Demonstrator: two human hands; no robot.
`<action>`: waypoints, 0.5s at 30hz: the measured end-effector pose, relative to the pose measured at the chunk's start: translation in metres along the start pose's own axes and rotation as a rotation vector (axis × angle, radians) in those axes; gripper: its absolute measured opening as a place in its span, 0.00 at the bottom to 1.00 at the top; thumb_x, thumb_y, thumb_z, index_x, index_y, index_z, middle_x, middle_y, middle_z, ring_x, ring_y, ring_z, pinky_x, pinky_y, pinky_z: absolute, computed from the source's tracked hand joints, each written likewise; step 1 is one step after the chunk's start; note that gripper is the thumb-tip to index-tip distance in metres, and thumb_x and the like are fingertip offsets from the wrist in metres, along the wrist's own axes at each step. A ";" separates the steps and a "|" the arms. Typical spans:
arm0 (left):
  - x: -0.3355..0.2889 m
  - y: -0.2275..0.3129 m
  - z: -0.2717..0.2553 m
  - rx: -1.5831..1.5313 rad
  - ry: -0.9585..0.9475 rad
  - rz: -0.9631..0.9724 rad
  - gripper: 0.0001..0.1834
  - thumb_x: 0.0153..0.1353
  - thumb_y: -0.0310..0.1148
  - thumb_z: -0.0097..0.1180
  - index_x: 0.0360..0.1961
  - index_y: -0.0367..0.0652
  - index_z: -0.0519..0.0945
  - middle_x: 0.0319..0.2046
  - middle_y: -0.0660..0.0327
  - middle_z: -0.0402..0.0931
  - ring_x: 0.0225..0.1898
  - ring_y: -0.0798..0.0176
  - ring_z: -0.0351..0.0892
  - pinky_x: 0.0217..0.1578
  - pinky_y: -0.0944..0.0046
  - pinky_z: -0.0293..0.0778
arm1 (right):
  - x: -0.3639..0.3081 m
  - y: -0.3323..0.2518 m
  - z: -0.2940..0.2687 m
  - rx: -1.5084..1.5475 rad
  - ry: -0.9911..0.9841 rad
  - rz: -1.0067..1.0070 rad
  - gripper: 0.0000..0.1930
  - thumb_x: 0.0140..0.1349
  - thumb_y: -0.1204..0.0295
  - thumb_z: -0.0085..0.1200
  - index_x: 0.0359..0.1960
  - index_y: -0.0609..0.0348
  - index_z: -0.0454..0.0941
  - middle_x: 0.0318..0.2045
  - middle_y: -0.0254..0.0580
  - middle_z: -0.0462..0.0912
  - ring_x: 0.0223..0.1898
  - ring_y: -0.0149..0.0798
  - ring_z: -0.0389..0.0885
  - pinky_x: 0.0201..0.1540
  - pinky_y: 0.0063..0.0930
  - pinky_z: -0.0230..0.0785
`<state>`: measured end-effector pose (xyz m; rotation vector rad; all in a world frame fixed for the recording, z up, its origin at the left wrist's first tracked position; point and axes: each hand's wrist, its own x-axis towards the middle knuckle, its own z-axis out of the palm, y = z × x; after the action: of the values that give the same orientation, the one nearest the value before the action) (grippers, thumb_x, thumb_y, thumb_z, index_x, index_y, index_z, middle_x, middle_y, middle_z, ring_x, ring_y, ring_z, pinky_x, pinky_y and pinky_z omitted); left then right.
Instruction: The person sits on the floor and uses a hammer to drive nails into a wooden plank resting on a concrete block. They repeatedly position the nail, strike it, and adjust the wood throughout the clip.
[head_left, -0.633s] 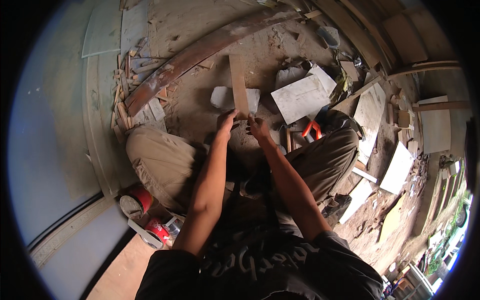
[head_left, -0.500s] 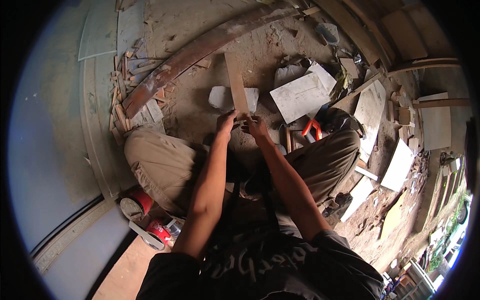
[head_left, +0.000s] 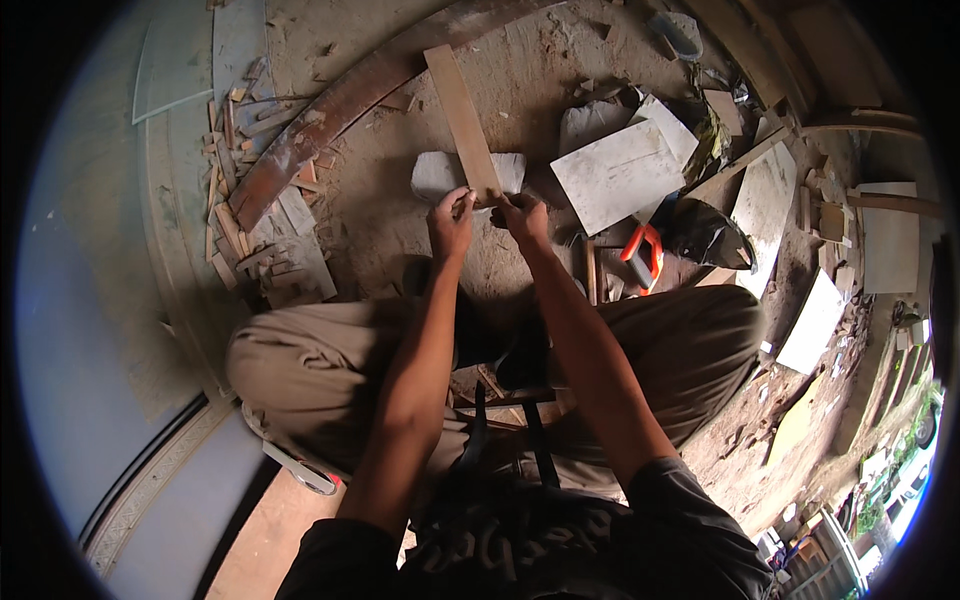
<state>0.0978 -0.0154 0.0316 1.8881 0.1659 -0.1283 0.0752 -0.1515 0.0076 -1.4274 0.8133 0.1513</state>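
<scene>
1. Because the knees spread wide beneath the forearms, the brown trousers [head_left: 310, 350] leave little elbow room; a sudden sideways swing could bump an arm against a leg.
2. The left hand [head_left: 453, 222] pinches the near left corner of the wooden strip [head_left: 460, 110], and the right hand [head_left: 525, 218] grips the near right corner. Held only at that end, the strip could tip or twist should one pinch loosen.
3. Just beyond the fingers sits a pale block [head_left: 437, 175], with the strip crossing over it. Whether they touch, I cannot tell; if they do, an uneven top could make the strip rock.
4. To the right, an orange-handled tool [head_left: 642, 257] lies near a white panel [head_left: 618, 172]; its working end is unclear, so a careless reach could nick a finger.
5. Farther out, the strip's tip overlaps the curved plank [head_left: 340, 107] in view; a forward push could snag there.
</scene>
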 end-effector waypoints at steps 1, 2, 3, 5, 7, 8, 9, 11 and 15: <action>-0.001 0.001 0.003 -0.027 0.012 0.011 0.14 0.63 0.36 0.58 0.43 0.35 0.82 0.35 0.51 0.84 0.37 0.60 0.84 0.39 0.64 0.76 | 0.001 0.001 -0.001 0.024 -0.016 -0.019 0.22 0.57 0.58 0.66 0.34 0.72 0.83 0.21 0.41 0.83 0.23 0.30 0.83 0.27 0.24 0.75; 0.000 0.002 0.005 -0.020 0.021 0.057 0.14 0.64 0.36 0.58 0.42 0.35 0.81 0.35 0.51 0.84 0.37 0.58 0.84 0.39 0.63 0.76 | 0.002 0.003 -0.002 0.047 -0.032 -0.038 0.22 0.57 0.58 0.66 0.34 0.72 0.83 0.21 0.41 0.83 0.23 0.30 0.82 0.27 0.23 0.75; 0.003 0.003 0.008 -0.013 0.031 0.104 0.13 0.64 0.35 0.57 0.42 0.36 0.80 0.34 0.51 0.83 0.36 0.56 0.84 0.39 0.61 0.76 | 0.003 0.004 -0.003 0.070 -0.048 -0.056 0.22 0.57 0.58 0.66 0.35 0.72 0.83 0.21 0.41 0.83 0.23 0.29 0.82 0.27 0.23 0.74; 0.004 0.006 0.012 0.037 0.043 0.191 0.11 0.65 0.34 0.56 0.41 0.36 0.79 0.33 0.50 0.83 0.36 0.53 0.83 0.40 0.59 0.75 | 0.006 0.007 -0.004 0.101 -0.051 -0.045 0.21 0.56 0.59 0.67 0.35 0.71 0.82 0.22 0.41 0.84 0.23 0.28 0.81 0.28 0.22 0.74; 0.004 0.007 0.015 0.121 0.048 0.285 0.10 0.65 0.32 0.55 0.39 0.36 0.79 0.32 0.50 0.82 0.36 0.49 0.82 0.40 0.57 0.75 | 0.007 0.009 -0.004 0.096 -0.035 -0.014 0.20 0.56 0.59 0.67 0.34 0.70 0.83 0.22 0.40 0.84 0.23 0.28 0.81 0.27 0.22 0.73; 0.005 0.007 0.016 0.125 0.053 0.306 0.08 0.64 0.31 0.55 0.38 0.37 0.79 0.33 0.50 0.81 0.37 0.46 0.80 0.39 0.54 0.73 | 0.009 0.008 -0.005 0.049 -0.050 -0.020 0.19 0.57 0.60 0.67 0.35 0.69 0.83 0.23 0.40 0.84 0.23 0.27 0.80 0.27 0.21 0.73; 0.003 0.006 0.016 0.125 0.047 0.321 0.08 0.64 0.31 0.55 0.38 0.37 0.79 0.33 0.50 0.81 0.37 0.46 0.80 0.39 0.54 0.73 | 0.008 0.009 -0.005 0.055 -0.056 -0.019 0.19 0.57 0.60 0.66 0.34 0.69 0.83 0.23 0.39 0.84 0.23 0.27 0.80 0.27 0.21 0.73; 0.001 0.009 0.017 0.124 0.032 0.358 0.07 0.63 0.30 0.56 0.38 0.37 0.79 0.34 0.50 0.81 0.37 0.46 0.79 0.38 0.54 0.73 | 0.009 0.011 -0.006 0.069 -0.065 -0.021 0.19 0.57 0.60 0.66 0.34 0.68 0.83 0.23 0.39 0.84 0.23 0.26 0.80 0.27 0.21 0.73; -0.002 0.001 0.022 0.109 0.083 0.375 0.06 0.62 0.29 0.57 0.37 0.37 0.80 0.33 0.50 0.81 0.36 0.46 0.79 0.38 0.54 0.73 | 0.010 0.014 -0.005 0.070 -0.088 -0.008 0.18 0.58 0.61 0.66 0.34 0.68 0.83 0.24 0.40 0.84 0.24 0.27 0.81 0.29 0.21 0.74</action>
<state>0.0955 -0.0366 0.0256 2.0004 -0.1427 0.1996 0.0728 -0.1577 -0.0094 -1.3485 0.7342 0.1769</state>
